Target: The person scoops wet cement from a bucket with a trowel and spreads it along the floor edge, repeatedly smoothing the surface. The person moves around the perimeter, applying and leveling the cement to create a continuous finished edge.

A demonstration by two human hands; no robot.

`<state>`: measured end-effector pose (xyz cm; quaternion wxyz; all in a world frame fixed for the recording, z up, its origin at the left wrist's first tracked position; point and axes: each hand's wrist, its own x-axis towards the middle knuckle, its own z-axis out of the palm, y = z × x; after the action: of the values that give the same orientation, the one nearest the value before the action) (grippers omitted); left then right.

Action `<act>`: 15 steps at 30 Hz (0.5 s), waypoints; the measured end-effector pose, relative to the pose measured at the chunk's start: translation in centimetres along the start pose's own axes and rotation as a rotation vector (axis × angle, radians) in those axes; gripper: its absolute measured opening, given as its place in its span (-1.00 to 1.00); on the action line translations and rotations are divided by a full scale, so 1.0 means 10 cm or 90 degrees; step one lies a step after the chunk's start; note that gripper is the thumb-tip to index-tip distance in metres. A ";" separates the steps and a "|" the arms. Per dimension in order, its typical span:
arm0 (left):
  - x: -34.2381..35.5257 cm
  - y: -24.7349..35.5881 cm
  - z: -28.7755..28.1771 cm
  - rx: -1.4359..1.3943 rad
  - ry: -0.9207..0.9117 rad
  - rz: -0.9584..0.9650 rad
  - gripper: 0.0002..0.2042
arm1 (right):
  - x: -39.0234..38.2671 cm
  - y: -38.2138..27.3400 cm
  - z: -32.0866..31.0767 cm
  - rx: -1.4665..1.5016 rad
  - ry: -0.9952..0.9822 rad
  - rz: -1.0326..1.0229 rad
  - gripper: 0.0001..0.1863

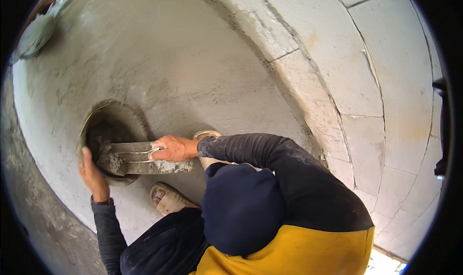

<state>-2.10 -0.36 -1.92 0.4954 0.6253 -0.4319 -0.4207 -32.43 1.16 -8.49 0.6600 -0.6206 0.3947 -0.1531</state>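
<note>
My right hand (175,148) is closed round the wire-like metal handle of a long rectangular plastering trowel (140,167). The blade is crusted with grey mortar, and its left end reaches over the mouth of a round, mortar-stained bucket (86,125). A lump of wet mortar (112,163) sits at that end. At the bucket's near left rim, my left hand (94,176) holds the edge with fingers pointing up along it. The bucket's inside is dark, with grey mortar partly visible. Some of my left fingers are hidden.
My feet in tan, mortar-spattered footwear (170,198) are close to the bucket. A pale block wall (357,82) rises on the right, beyond a cement floor (183,63). A pale, bulging sack-like thing (36,36) lies far left. A rougher grey strip (53,231) runs along the lower left.
</note>
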 end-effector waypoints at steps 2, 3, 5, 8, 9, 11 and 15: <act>0.06 0.01 -0.14 -0.012 0.005 -0.077 -0.53 | -0.21 0.03 -0.15 0.035 0.017 0.034 -0.35; 0.11 0.04 -0.18 -0.004 -0.015 -0.063 -0.50 | -0.37 0.04 -0.29 0.048 0.014 0.064 -0.36; 0.20 0.02 -0.32 0.029 0.027 -0.098 -0.47 | -0.77 0.07 -0.62 0.092 0.013 0.079 -0.38; 0.33 0.02 -0.52 0.014 0.005 -0.134 -0.45 | -1.67 0.23 -0.82 0.029 0.311 0.057 -0.54; 0.36 0.02 -0.57 -0.009 0.029 -0.154 -0.44 | -2.04 0.31 -0.85 -0.055 0.394 0.088 -0.54; 0.39 0.00 -0.66 -0.015 0.008 -0.150 -0.44 | -2.60 0.51 -0.82 -0.293 0.542 0.299 -0.56; 0.39 -0.04 -0.74 -0.029 -0.021 -0.145 -0.42 | -3.27 0.84 -0.94 -0.563 0.798 0.554 -0.54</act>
<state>6.10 -2.15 -1.53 0.4514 0.6516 -0.3569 -0.4942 -62.47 18.76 -4.84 0.0208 -0.4156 0.9087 -0.0337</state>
